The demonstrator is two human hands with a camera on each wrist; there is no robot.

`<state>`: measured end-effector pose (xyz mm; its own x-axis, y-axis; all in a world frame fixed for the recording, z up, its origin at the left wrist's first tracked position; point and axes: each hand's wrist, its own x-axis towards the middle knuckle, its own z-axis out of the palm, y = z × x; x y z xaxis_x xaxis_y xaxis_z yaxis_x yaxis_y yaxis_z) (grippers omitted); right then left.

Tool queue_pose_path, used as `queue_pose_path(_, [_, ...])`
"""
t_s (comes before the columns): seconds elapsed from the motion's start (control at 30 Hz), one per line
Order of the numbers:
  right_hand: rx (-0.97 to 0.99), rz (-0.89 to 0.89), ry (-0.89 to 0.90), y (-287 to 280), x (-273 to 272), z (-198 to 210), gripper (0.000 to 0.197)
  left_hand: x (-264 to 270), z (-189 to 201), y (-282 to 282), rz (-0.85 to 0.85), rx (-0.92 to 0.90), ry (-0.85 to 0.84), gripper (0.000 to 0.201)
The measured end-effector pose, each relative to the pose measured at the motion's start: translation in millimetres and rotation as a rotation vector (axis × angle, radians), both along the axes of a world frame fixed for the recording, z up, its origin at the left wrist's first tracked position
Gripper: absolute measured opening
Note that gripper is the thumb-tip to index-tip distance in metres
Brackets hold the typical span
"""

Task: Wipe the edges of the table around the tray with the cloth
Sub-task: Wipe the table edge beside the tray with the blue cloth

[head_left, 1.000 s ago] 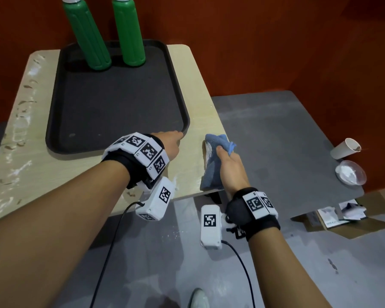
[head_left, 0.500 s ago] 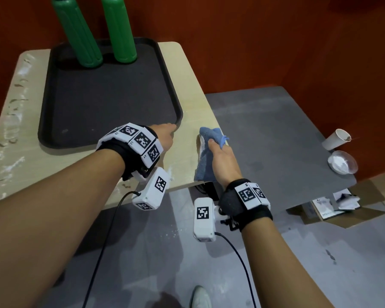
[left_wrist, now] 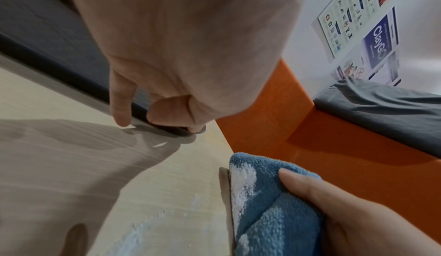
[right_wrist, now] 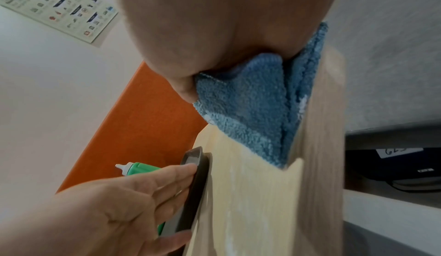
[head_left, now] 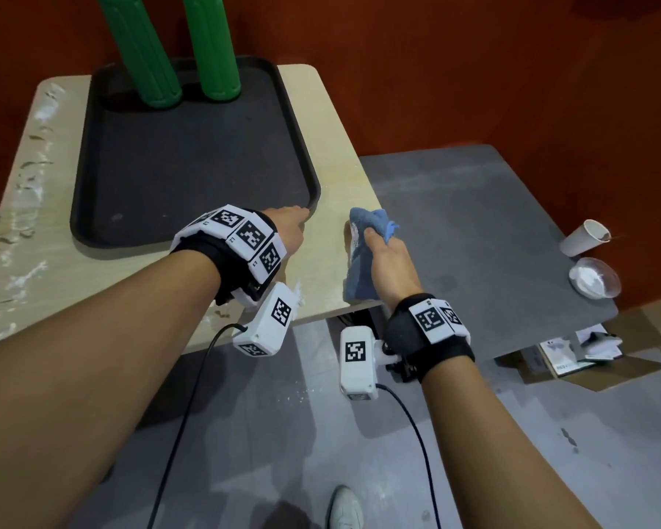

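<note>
Powder may fall off the table's (head_left: 332,154) right edge: right hand (head_left: 390,261) grips cloth (head_left: 359,273) there; left hand (head_left: 289,229) pinches tray (head_left: 81,208) corner.

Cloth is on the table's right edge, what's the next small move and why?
Probably draw the cloth back along the right edge toward the near corner. The right hand grips it folded over that edge, white powder still streaks the table nearby, and the left hand steadies the tray at its corner.
</note>
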<state>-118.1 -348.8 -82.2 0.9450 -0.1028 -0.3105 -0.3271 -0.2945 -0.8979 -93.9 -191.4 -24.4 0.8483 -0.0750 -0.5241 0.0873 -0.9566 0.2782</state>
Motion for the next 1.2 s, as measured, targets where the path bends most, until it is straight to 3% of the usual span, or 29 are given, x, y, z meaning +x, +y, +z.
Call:
queue_pose_path(0.33, [-0.016, 0.008, -0.047, 5.9, -10.0, -1.9, 0.036, -1.5, -0.6, 1.3, -0.027, 0.014, -0.02, 0.055])
queue_pose_path(0.67, [0.113, 0.03, 0.044, 14.3, -28.6, 0.8, 0.039, -3.0, 2.1, -0.2, -0.032, 0.02, -0.025, 0.051])
queue_pose_path(0.9, [0.122, -0.027, 0.006, 9.4, -20.4, 4.6, 0.04, -3.2, 2.1, 1.1, -0.034, 0.019, -0.015, 0.053])
queue_pose_path(1.03, [0.221, 0.053, 0.05, 17.3, -37.7, 2.0, 0.027, -2.3, 0.6, 1.7, -0.024, 0.005, -0.038, 0.051])
queue_pose_path(1.2, [0.325, -0.15, 0.018, 9.7, -33.8, 7.7, 0.025, -1.4, -6.9, 7.9, -0.047, -0.03, -0.031, 0.06])
